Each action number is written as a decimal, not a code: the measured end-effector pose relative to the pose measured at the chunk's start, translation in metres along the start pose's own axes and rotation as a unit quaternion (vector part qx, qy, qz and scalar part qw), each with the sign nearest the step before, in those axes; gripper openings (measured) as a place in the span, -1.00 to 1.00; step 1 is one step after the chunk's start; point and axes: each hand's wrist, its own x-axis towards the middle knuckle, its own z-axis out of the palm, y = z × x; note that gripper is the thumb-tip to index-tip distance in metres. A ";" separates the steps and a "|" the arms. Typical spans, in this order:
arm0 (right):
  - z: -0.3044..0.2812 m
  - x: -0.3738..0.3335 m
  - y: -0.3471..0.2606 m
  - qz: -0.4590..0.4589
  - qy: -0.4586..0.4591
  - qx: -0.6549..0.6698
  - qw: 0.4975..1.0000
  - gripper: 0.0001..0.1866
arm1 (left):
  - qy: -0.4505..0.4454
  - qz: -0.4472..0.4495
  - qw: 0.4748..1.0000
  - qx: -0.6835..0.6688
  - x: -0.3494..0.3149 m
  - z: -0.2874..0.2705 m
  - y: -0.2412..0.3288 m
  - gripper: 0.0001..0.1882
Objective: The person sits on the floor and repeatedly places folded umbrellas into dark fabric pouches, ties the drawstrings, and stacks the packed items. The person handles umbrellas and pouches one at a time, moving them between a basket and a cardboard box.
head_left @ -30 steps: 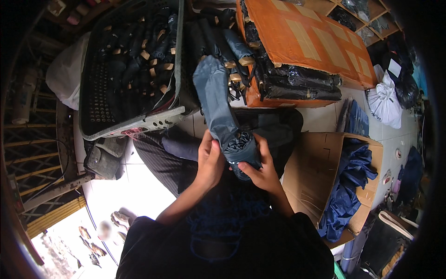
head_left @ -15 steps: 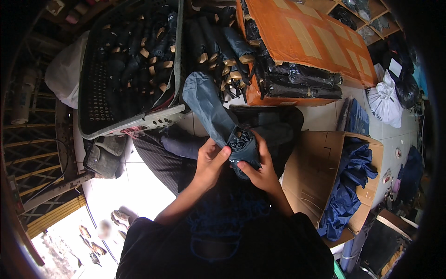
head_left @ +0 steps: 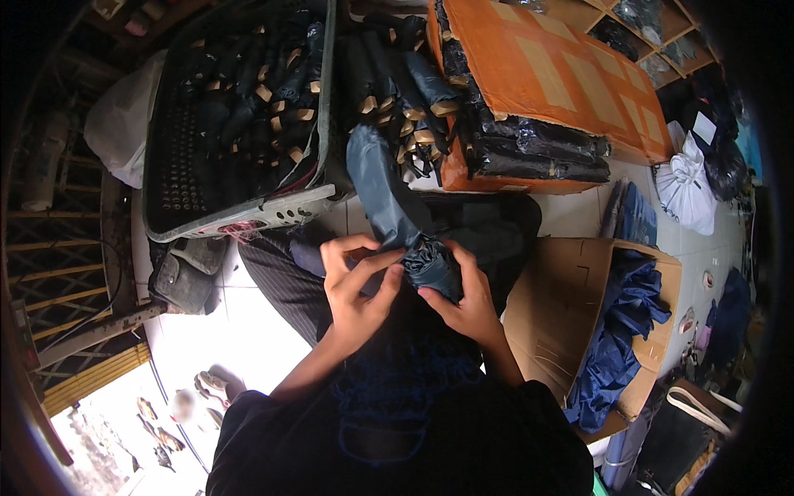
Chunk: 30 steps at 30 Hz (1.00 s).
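Note:
Over my lap I hold a dark grey-blue folded umbrella (head_left: 440,279), its bunched cloth end facing up. A long sleeve of the same cloth (head_left: 376,169) stretches from that end up and away to the left. My right hand (head_left: 471,302) is wrapped round the umbrella's right side, thumb across the near face. My left hand (head_left: 362,285) pinches cloth at the umbrella's left edge, where the sleeve meets the bunched end; its forefinger is bent and raised. The underside of the umbrella is hidden.
At the far left stands a dark perforated basket (head_left: 281,202) full of dark umbrellas with tan ends. More umbrellas (head_left: 405,91) lie beside it. An orange carton (head_left: 571,74) holds plastic-wrapped packs. On my right is an open cardboard box (head_left: 550,318) with navy cloth (head_left: 620,331).
My left hand has shifted left and its fingers have lifted and bent, thumb and forefinger now nipping the cloth edge. The sleeve has swung slightly right. My right hand keeps its grip.

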 end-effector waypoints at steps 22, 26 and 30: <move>-0.015 0.015 -0.011 -0.020 -0.032 -0.264 0.964 -0.30 | 0.019 0.106 0.994 0.038 0.005 0.025 -0.009 -0.86; -0.014 0.015 -0.005 -0.034 -0.037 -0.227 0.973 -0.32 | 0.012 0.109 0.994 0.012 0.005 0.026 -0.009 -0.88; -0.010 0.015 -0.009 -0.007 -0.016 -0.153 0.988 -0.36 | 0.011 0.051 0.995 -0.088 0.002 0.023 -0.007 -0.92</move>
